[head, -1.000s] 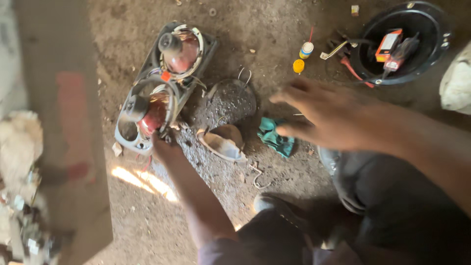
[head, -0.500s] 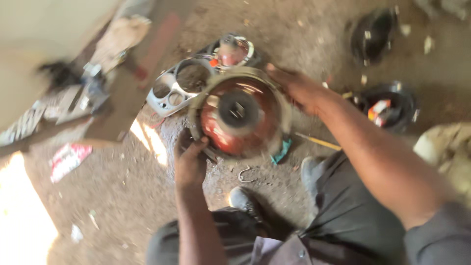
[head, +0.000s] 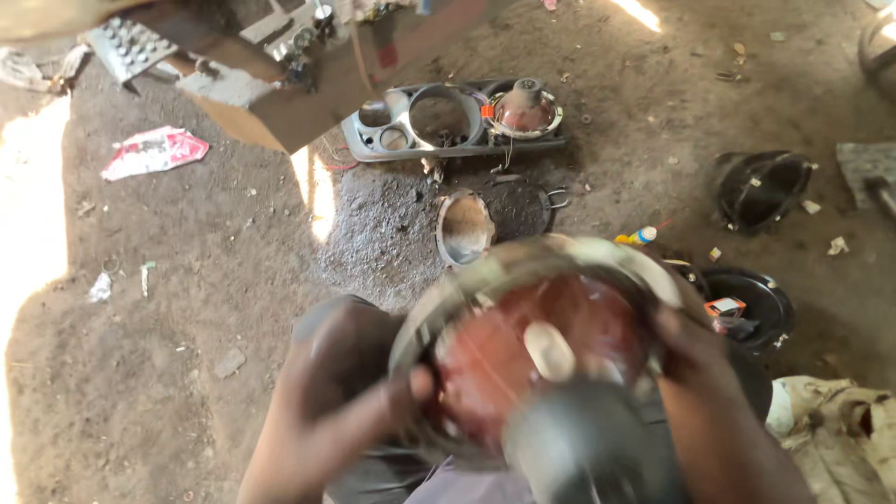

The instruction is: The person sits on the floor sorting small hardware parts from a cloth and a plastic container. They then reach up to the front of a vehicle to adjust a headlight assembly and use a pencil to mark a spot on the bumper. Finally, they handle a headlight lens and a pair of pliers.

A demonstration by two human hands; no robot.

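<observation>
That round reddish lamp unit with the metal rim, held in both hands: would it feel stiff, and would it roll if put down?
The round reddish lamp unit probably feels rigid, given its metal rim. Both the left hand and right hand grip it, hinting at some weight. Laid flat it should stay; on edge its round rim might roll.

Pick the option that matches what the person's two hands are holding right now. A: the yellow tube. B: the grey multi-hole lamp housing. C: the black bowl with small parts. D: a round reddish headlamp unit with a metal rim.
D: both the left hand and right hand grip the round reddish headlamp unit by its rim; the grey lamp housing lies on the ground.
</observation>
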